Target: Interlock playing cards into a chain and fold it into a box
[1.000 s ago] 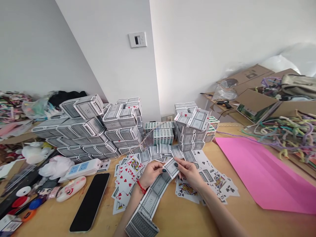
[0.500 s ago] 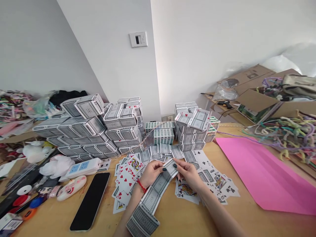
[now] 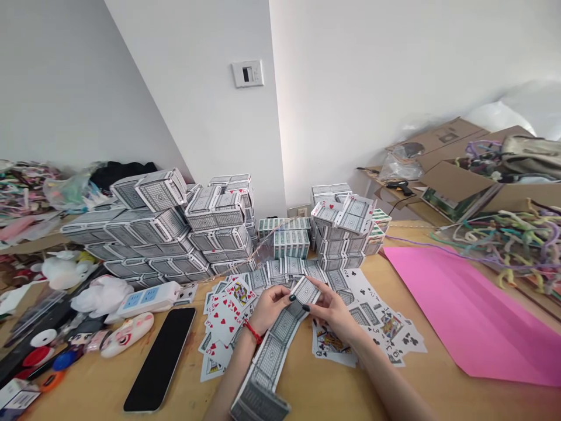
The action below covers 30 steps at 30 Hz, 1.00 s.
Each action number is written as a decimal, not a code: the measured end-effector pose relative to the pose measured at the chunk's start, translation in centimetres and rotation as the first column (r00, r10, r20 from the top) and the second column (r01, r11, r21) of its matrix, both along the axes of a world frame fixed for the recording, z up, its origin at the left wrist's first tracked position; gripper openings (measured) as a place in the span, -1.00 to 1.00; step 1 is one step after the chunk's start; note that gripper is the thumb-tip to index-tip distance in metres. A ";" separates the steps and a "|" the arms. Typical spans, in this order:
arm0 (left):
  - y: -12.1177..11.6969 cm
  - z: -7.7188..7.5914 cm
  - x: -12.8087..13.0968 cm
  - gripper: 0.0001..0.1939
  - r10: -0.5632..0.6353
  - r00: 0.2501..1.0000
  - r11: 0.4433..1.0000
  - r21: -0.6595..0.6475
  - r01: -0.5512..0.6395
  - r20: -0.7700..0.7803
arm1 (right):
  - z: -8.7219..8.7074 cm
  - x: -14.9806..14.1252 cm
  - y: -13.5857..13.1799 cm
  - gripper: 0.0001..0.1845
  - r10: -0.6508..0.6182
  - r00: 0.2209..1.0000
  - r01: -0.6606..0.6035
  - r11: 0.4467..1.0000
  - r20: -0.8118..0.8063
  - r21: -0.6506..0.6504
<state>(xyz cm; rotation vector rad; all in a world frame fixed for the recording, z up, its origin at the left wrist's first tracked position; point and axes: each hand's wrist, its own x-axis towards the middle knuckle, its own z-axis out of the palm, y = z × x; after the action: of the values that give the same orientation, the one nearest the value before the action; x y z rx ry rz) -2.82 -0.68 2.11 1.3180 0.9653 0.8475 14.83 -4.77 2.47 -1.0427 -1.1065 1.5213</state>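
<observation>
A long strip of joined playing cards (image 3: 276, 339), grey patterned backs up, runs from between my hands down toward my left forearm, where its lower end folds over. My left hand (image 3: 272, 309) pinches the strip's left edge near its far end. On the opposite edge, my right hand (image 3: 331, 311) grips the same end, thumb on top and fingers behind. Loose hearts cards (image 3: 224, 316) lie face up left of my left hand. Mostly clubs cards (image 3: 335, 340) are spread beneath and right of my right hand. Face-down cards (image 3: 280, 270) lie just beyond.
Stacked blocks of cards (image 3: 149, 228) rise at the back left, with another stack (image 3: 339, 228) at back right. Green card decks (image 3: 291, 242) stand between. A phone (image 3: 160, 359), a power strip (image 3: 151, 297) and pink paper (image 3: 464, 316) lie around.
My right thumb has slid down toward the near part of the top card, and the right fingers now show behind its edge. The strip's far end tilts up slightly, and its lower end has shifted right.
</observation>
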 end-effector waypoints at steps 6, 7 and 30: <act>-0.2 0.4 -0.7 -0.68 -0.007 0.989 0.999 -0.046 0.014 0.144 | -0.4 0.2 0.4 -0.29 -0.059 0.978 0.056 0.998 -0.201 -0.020; -0.3 0.4 -0.8 -0.67 -0.012 0.979 0.998 -0.059 0.024 0.202 | -0.5 0.3 0.4 -0.32 -0.071 0.971 0.068 0.997 -0.230 -0.019; 0.1 0.9 -1.2 -0.75 0.055 0.973 0.997 0.032 -0.064 0.226 | -1.5 0.8 0.9 -0.65 -0.203 0.899 0.057 0.933 0.388 0.356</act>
<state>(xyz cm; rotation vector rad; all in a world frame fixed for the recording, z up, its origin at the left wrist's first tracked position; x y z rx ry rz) -3.99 -0.60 2.98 1.2009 0.8161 1.0426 15.67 -3.89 1.00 -1.2045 -1.4997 0.9694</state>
